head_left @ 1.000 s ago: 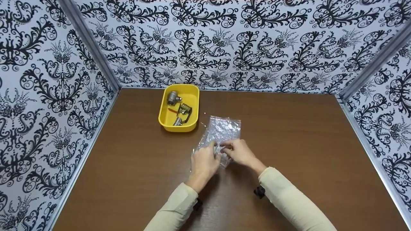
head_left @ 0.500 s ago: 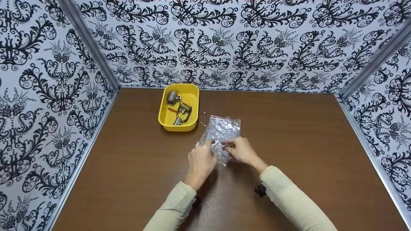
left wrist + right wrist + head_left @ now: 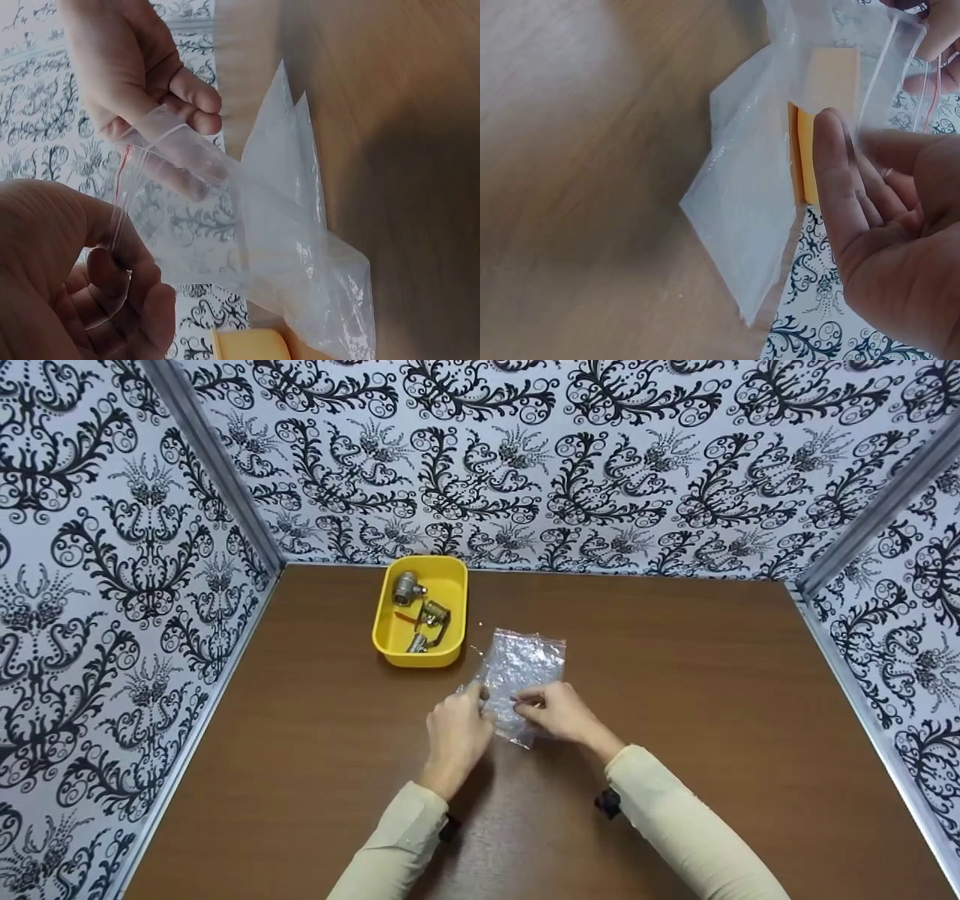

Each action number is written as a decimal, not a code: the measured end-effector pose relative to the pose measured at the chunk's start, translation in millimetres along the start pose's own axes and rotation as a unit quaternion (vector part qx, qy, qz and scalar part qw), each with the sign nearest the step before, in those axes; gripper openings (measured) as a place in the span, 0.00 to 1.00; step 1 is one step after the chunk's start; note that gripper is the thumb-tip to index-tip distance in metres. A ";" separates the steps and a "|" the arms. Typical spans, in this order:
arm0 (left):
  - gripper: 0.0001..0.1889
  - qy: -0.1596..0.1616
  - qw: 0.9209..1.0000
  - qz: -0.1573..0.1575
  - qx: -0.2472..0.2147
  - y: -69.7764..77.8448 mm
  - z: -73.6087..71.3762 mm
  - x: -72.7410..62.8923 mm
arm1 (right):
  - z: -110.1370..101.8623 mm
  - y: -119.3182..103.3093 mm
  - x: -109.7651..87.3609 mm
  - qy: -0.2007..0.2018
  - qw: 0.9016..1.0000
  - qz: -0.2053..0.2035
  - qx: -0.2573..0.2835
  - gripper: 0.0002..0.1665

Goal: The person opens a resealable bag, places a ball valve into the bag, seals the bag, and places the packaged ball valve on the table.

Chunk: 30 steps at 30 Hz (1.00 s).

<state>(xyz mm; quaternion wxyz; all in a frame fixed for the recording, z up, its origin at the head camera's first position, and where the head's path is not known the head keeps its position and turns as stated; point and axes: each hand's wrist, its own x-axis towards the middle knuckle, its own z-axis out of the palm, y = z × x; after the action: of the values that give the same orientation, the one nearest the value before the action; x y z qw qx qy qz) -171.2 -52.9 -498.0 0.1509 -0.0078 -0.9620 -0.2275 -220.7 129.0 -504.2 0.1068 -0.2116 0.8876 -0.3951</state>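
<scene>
A clear zip bag (image 3: pixel 199 232) with a red line along its mouth is stretched between both hands. My left hand (image 3: pixel 456 735) pinches one end of the mouth edge, its fingers curled, as the left wrist view shows. At the other end, my right hand (image 3: pixel 561 712) holds the plastic between thumb and fingers; one fingertip shows through the film in the left wrist view. Beneath lie more clear plastic bags (image 3: pixel 534 654), crinkled and shiny, with pointed corners (image 3: pixel 742 247) sticking out in the right wrist view.
Left of the bags stands a yellow bin (image 3: pixel 454 649). Inside it are metal valve-like fittings (image 3: pixel 406 589), one with a red handle (image 3: pixel 406 617). The brown table (image 3: pixel 697 675) is bounded by patterned walls (image 3: pixel 600 472) at the back and sides.
My left hand has shifted left and slightly away from my right hand, widening the gap between them. The right hand has barely moved, and the bin is unchanged.
</scene>
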 end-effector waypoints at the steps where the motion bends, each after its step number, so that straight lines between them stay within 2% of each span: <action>1: 0.09 0.004 1.000 -0.004 -0.003 -2.9 -1.3 1.0 | -1.4 -1.2 2.0 -0.012 1.000 -0.003 0.009 0.17; 4: 0.08 0.015 1.000 -0.014 -0.008 -11.8 -5.3 4.0 | -5.8 -5.7 11.1 -0.028 0.999 -0.019 0.014 0.17; 6: 0.07 0.020 0.999 -0.023 -0.009 -17.1 -8.5 6.0 | -7.9 -8.5 19.7 -0.019 0.999 -0.036 -0.002 0.18; 10: 0.07 0.028 0.999 -0.043 -0.010 -26.7 -14.3 8.4 | -6.2 -14.1 43.0 0.021 0.994 -0.063 -0.087 0.18; 15: 0.07 0.037 0.998 -0.055 -0.003 -35.6 -16.7 6.1 | 8.4 -23.0 75.5 0.032 0.984 -0.072 -0.161 0.21; 18: 0.05 0.041 0.998 -0.056 0.000 -39.8 -14.9 2.6 | 22.0 -25.3 91.1 0.032 0.972 -0.104 -0.208 0.24; 23: 0.02 0.048 0.997 -0.059 -0.005 -45.4 -11.5 -0.5 | 39.5 -27.1 109.0 0.021 0.934 -0.170 -0.313 0.24; 25: 0.02 0.052 0.997 -0.058 -0.007 -47.1 -11.9 0.0 | 42.7 -29.7 114.6 0.021 0.928 -0.174 -0.330 0.22; 30: 0.03 0.064 0.996 -0.055 -0.004 -50.8 -14.7 3.3 | 46.3 -38.7 127.3 0.043 0.923 -0.165 -0.345 0.14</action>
<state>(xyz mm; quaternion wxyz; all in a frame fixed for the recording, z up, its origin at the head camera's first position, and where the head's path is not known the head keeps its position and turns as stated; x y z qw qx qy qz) -174.4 -105.1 -506.6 0.1996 0.0595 -0.9484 -0.2391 -305.9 16.9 -509.0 -0.0774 -0.3613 0.9254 -0.0846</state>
